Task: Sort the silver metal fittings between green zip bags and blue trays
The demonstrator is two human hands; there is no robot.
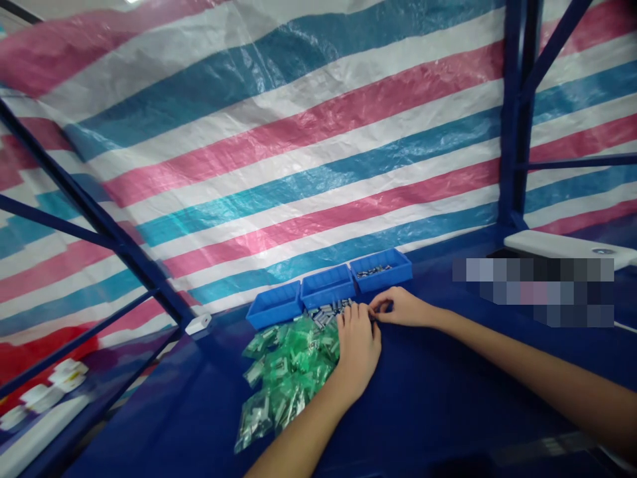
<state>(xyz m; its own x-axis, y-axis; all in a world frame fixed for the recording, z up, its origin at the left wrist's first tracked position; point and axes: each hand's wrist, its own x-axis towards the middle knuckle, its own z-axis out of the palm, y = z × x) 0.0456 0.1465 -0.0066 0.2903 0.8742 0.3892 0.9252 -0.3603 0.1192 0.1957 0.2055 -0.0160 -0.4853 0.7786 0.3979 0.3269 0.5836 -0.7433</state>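
Note:
My left hand (359, 345) is at the right edge of a heap of green and clear plastic bags (298, 352), its fingers bent together beside loose small metal cylinders (326, 313). The fingertips are turned away, so what they grip is hidden. My right hand (405, 309) meets it from the right, thumb and forefinger pinched close to the left fingers. A tiny dark thing seems to be at that pinch, too small to name. Small pale pieces show inside several of the bags.
Behind the heap stand a left blue bin (273, 305), a middle blue bin (327, 287) and a right blue bin (383, 272) with small metal parts. A white device (572, 249) is at the far right. A small white block (198, 324) sits by the left frame post.

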